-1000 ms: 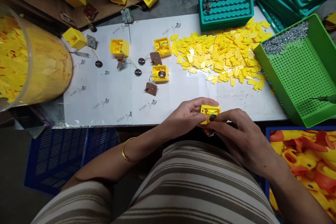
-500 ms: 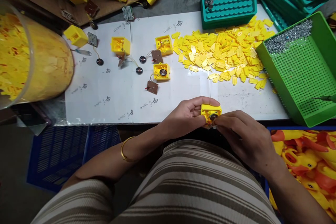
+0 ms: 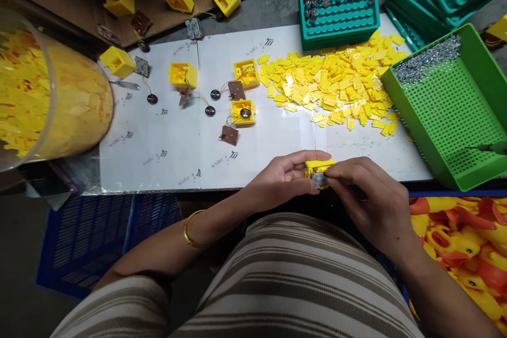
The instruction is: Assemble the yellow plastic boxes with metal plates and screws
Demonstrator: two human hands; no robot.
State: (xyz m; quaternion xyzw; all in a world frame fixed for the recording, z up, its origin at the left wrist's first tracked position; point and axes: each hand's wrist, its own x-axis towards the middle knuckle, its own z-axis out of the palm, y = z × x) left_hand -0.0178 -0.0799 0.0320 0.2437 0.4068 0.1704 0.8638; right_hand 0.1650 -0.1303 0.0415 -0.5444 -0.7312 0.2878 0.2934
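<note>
Near the front edge of the table, my left hand [image 3: 283, 173] is closed around a small yellow plastic box [image 3: 317, 163], its open side towards me. A grey circuit board [image 3: 318, 179] lies across that opening. My right hand [image 3: 366, 195] pinches the board's right edge with thumb and fingertips. Whatever sits behind the board inside the box is hidden. Farther back on the white sheet are similar yellow boxes, one [image 3: 243, 112] with a round black speaker [image 3: 245, 113] in it and a brown circuit board [image 3: 229, 135] wired beside it.
A heap of small yellow plastic pieces [image 3: 328, 87] lies behind my hands. A green basket [image 3: 447, 111] with screws [image 3: 430, 58] and a screwdriver [image 3: 487, 148] stands right, above toy ducks [image 3: 459, 245]. A teal tray [image 3: 340, 29] holds metal parts. At left is a clear tub [image 3: 81, 111].
The grey board has come up over the box's opening and now covers the black speaker that showed inside. Both hands stay in nearly the same place; the view has shifted slightly.
</note>
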